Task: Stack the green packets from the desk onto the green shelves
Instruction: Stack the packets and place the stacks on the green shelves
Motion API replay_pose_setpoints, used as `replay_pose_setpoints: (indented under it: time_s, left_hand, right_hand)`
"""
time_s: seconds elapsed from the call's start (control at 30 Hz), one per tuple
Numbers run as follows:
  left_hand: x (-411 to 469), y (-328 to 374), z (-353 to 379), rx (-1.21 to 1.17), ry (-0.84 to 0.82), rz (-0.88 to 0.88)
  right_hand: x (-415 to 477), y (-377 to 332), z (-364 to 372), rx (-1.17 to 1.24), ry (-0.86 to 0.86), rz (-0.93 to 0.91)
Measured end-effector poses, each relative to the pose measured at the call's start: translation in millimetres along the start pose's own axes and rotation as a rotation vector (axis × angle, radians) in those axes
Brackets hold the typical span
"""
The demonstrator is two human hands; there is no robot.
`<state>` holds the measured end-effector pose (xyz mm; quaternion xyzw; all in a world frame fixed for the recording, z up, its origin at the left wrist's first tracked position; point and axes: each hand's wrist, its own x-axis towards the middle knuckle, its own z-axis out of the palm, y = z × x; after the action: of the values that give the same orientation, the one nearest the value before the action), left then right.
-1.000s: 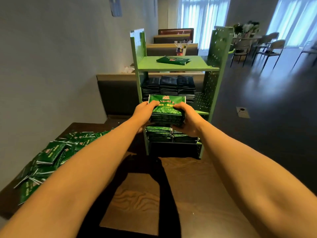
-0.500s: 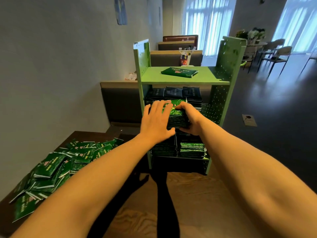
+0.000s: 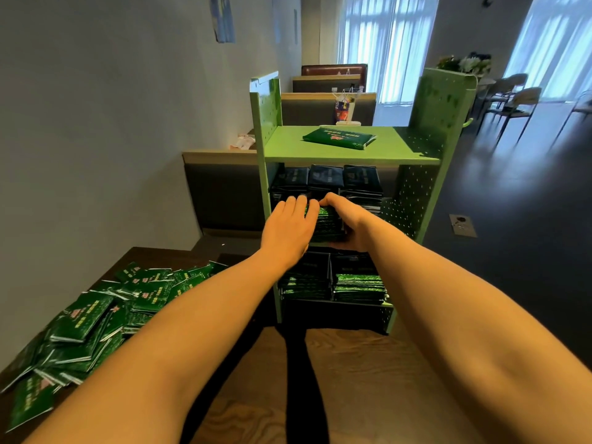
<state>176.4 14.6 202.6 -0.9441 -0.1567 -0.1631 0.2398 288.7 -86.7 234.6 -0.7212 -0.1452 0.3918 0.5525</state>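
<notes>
The green shelves (image 3: 426, 161) stand at the desk's far edge. Both my hands hold a stack of green packets (image 3: 325, 222) at the front of the middle shelf. My left hand (image 3: 286, 233) lies flat on the stack's left top, fingers straight. My right hand (image 3: 350, 221) grips its right side, fingers curled over the top. Dark stacks (image 3: 326, 182) fill the back of that shelf. A single packet (image 3: 339, 138) lies on the top shelf. Two more stacks (image 3: 358, 285) sit on the bottom shelf. A loose pile of packets (image 3: 96, 312) covers the desk's left side.
The wooden desk (image 3: 368, 395) runs under my arms, with a grey wall along its left. Booth seats (image 3: 221, 190) stand behind the shelves. Dark floor, a floor socket (image 3: 462, 224) and chairs (image 3: 512, 100) lie to the right.
The stack has gone from the air in front of the shelves onto the middle shelf. My left hand shifted from gripping its side to lying flat on top.
</notes>
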Motion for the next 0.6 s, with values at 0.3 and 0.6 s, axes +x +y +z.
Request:
replay_pose_setpoints:
  time_s: [0.3,0.6]
  left_hand:
    - [2.7,-9.1,4.2,0.046,-0.056,-0.019]
    - [2.0,-18.3,6.8,0.041,-0.013,0.003]
  right_hand:
    - [1.2,-2.1,7.4,-0.042,0.186,-0.065]
    - [3.6,-2.1,10.1,0.064,0.208,-0.069]
